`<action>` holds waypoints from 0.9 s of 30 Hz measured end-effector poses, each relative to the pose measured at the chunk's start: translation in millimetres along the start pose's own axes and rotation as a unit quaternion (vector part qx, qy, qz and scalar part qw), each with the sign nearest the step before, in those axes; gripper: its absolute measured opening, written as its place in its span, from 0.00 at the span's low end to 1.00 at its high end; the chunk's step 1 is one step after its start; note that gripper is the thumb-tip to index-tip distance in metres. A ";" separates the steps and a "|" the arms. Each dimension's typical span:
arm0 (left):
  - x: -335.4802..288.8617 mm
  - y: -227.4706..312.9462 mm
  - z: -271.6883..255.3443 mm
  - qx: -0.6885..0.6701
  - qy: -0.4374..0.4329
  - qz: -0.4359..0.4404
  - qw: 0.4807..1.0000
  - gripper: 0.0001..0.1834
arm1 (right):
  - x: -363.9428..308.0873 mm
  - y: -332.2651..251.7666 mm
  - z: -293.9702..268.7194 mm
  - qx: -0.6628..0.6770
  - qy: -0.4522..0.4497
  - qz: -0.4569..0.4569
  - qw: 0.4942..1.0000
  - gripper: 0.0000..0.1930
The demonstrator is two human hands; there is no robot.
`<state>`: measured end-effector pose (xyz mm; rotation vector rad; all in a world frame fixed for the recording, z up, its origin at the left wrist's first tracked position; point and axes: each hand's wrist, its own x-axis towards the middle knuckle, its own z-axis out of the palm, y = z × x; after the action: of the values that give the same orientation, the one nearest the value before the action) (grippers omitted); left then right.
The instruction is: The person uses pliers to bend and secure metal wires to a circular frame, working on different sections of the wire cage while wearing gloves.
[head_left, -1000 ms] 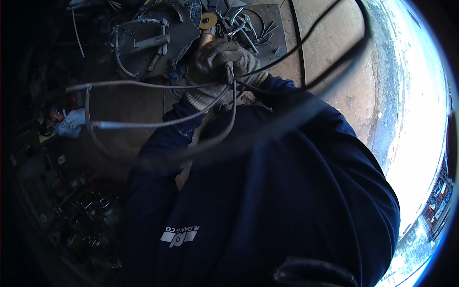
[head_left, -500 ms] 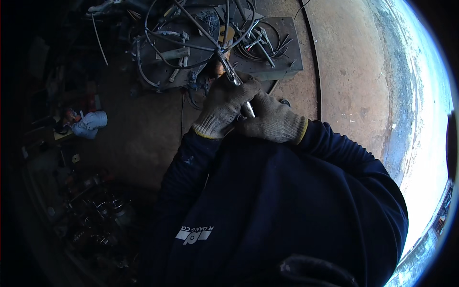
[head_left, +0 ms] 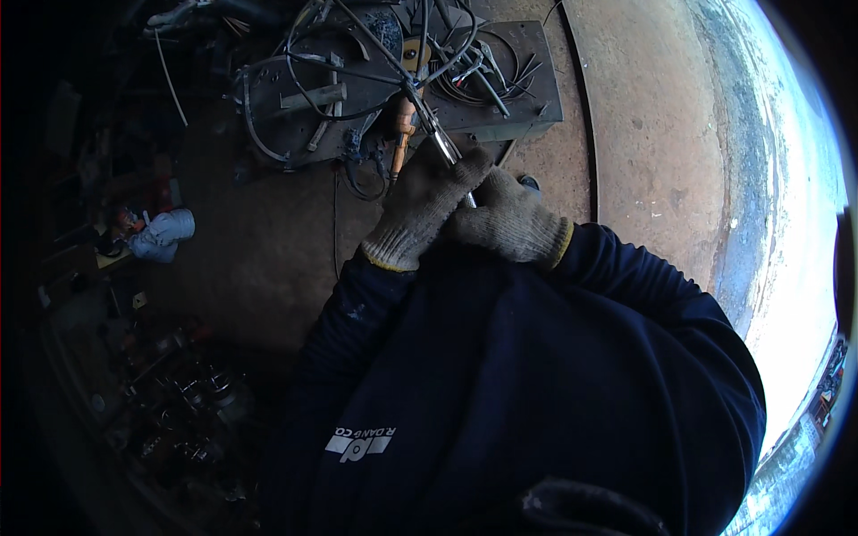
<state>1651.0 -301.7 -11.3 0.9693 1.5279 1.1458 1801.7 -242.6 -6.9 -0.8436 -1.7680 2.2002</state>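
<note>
Both my hands wear grey knitted gloves with yellow cuffs and meet in front of my chest. My left hand (head_left: 416, 205) is closed round silver locking pliers (head_left: 441, 138). Against it, my right hand (head_left: 514, 219) is closed round the rear end of the same pliers; its fingertips are partly hidden. The pliers' jaws reach up to the joint of a frame of bent metal rods (head_left: 409, 87), where several rods meet. Just left of the pliers is a tool with an orange handle (head_left: 405, 118).
A dark metal table (head_left: 541, 89) carries coiled rods and a clamp (head_left: 487, 85). On the dark work surface to the left lies a hammer-like tool (head_left: 315, 96). A black cable (head_left: 585, 116) runs along the brown floor (head_left: 652, 134). Dark metal parts (head_left: 192, 384) crowd the lower left.
The pliers' rear end shows less between my gloves, and my left hand has shifted slightly. More of the orange-handled tool is visible. The view has moved a little.
</note>
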 end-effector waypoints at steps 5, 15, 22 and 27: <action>-11.4 -9.3 -10.1 0.141 0.007 0.115 0.983 0.19 | 4.2 -12.1 3.3 -0.039 -0.029 0.064 0.997 0.36; -9.6 -12.5 -20.3 -0.170 0.033 -0.119 0.978 0.14 | 2.8 2.2 7.0 -0.120 -0.090 0.083 0.985 0.48; -4.8 -9.9 -27.3 -0.109 0.044 -0.125 0.985 0.12 | -2.8 36.5 -12.3 -0.078 -0.109 0.011 0.991 0.49; 8.7 -28.7 -28.7 -0.128 0.040 -0.167 0.977 0.12 | 3.4 64.9 -23.9 -0.096 -0.041 0.110 0.988 0.38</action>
<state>1619.8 -306.4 -38.2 0.4777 1.4932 1.1133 1824.4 -238.4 -72.2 -1.0509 -2.0412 2.2526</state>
